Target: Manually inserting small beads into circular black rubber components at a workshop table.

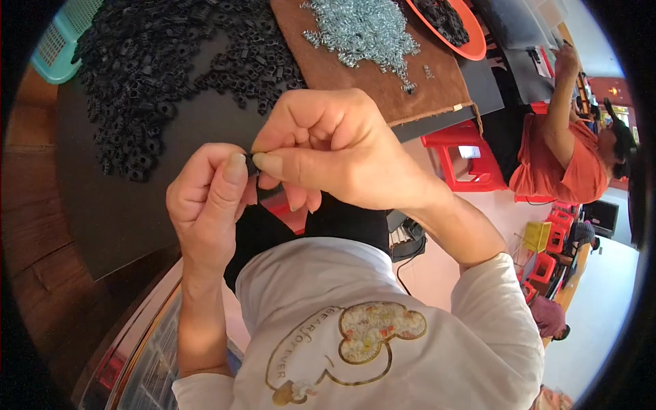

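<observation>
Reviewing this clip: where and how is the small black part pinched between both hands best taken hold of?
Judging by its pose, grip the small black part by its opposite ends, left hand coming from the left and right hand from the right. It is tiny and mostly hidden, so fingertip pinches likely suit it best.

The tiny part (251,164) pinched between both hands looks like dull black plastic. At 11 o'clock lies a pile of the same matt black pieces (157,68). At 12 o'clock, shiny metal rings (365,31) sit on rough brown cloth (410,92). The tabletop (123,205) looks dark and smooth.
</observation>
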Tool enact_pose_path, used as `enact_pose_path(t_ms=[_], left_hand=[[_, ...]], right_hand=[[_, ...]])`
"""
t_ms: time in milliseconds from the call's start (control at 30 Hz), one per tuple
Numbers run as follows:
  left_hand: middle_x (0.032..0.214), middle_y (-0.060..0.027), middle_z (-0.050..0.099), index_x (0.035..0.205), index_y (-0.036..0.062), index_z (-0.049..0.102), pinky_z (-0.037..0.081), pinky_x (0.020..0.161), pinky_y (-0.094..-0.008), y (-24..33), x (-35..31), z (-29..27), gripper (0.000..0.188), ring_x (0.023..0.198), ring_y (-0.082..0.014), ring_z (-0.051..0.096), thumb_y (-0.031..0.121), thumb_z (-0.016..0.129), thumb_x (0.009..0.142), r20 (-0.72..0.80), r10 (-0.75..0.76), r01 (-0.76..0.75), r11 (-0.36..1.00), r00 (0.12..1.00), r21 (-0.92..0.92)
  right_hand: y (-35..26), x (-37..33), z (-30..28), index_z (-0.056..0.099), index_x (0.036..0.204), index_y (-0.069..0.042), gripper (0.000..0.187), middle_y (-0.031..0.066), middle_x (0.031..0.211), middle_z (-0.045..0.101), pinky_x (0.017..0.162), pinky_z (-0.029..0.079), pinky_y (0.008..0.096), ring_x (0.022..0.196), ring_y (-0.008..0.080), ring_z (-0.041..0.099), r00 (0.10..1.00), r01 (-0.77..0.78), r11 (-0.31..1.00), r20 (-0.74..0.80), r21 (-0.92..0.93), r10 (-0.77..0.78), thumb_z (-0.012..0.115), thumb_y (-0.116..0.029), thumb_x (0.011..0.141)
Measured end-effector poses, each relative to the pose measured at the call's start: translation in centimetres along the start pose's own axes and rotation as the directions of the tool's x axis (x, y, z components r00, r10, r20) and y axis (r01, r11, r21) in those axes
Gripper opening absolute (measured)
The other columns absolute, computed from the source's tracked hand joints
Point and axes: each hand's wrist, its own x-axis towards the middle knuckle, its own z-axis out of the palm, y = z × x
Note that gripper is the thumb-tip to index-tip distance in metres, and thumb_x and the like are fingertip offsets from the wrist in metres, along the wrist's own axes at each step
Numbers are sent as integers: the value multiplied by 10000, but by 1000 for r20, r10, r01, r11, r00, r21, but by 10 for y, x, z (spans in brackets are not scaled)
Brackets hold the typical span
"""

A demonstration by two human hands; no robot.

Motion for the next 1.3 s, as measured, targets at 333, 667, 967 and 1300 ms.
enact_pose_path(t_ms=[333, 667, 967, 1300], left_hand=[[671, 25, 557, 893, 34, 619, 301, 478, -172, -3, 3, 5, 218, 545, -6, 404, 221, 578, 996, -51, 29, -27, 999, 998, 31], [653, 34, 571, 873, 63, 627, 276, 443, -164, 9, 9, 4, 255, 504, -2, 433, 291, 584, 978, 104, -189, 178, 979, 976, 103], [721, 25, 592, 973, 21, 640, 310, 474, -155, 1, 5, -4, 210, 559, -13, 473, 214, 558, 968, 172, -126, 129, 992, 977, -5], [685, -2, 612, 913, -8, 681, 340, 500, -185, 8, 5, -6, 225, 559, -31, 473, 194, 591, 959, 163, -153, 161, 986, 975, -35]], right_hand=[[8, 3, -14, 665, 928, 7, 144, 40, 716, 662, 451, 448, 186, 532, 51, 574, 998, -24, 998, 54, -58, 27, 641, -134, 946], [3, 4, -18, 643, 881, 36, 189, 87, 670, 655, 528, 491, 294, 583, 128, 614, 984, 174, 908, 23, -380, -179, 619, -148, 916], [0, 6, -12, 628, 817, 26, 165, 141, 664, 655, 548, 497, 341, 604, 211, 658, 975, 211, 881, 23, -424, -223, 631, -123, 887], [8, 0, -13, 582, 1039, 23, 464, 91, 764, 570, 504, 474, 334, 580, 230, 577, 817, 523, 402, 309, -751, -486, 808, -280, 771]])
